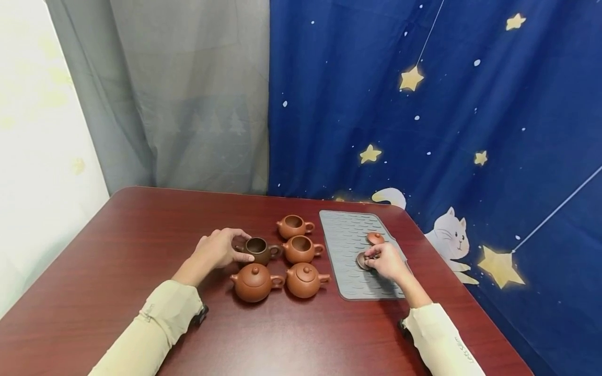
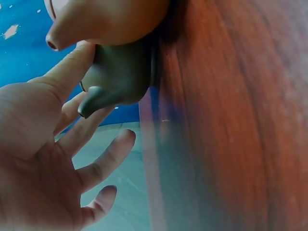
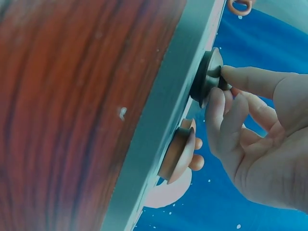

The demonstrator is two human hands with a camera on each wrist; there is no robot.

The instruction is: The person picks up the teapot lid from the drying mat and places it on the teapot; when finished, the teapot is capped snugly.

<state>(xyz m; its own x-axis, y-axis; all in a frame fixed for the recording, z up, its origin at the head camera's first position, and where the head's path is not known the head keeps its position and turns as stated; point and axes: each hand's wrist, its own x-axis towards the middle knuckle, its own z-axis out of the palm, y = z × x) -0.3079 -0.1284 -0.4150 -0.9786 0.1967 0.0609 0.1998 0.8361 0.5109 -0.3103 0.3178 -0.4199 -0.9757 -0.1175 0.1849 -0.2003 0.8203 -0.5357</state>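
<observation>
My left hand (image 1: 217, 248) holds a small dark brown teapot (image 1: 262, 255) between thumb and fingers. That teapot stands on the table without a lid, its inside visible, and its spout (image 2: 94, 100) shows in the left wrist view. Over on the grey mat (image 1: 345, 282), my right hand (image 1: 388, 262) pinches the knob of a dark brown lid (image 3: 211, 74). The lid is at the mat's surface; whether it touches is hard to tell. Just beyond it lies an orange-brown lid (image 1: 374, 238), knob up.
Two lidded orange-brown teapots, one on the left (image 1: 252, 286) and one on the right (image 1: 303, 283), stand nearest me. Two lidless ones, a nearer teapot (image 1: 301, 256) and a farther teapot (image 1: 288, 230), stand behind. Curtains (image 1: 329, 104) hang beyond the reddish table (image 1: 188, 209).
</observation>
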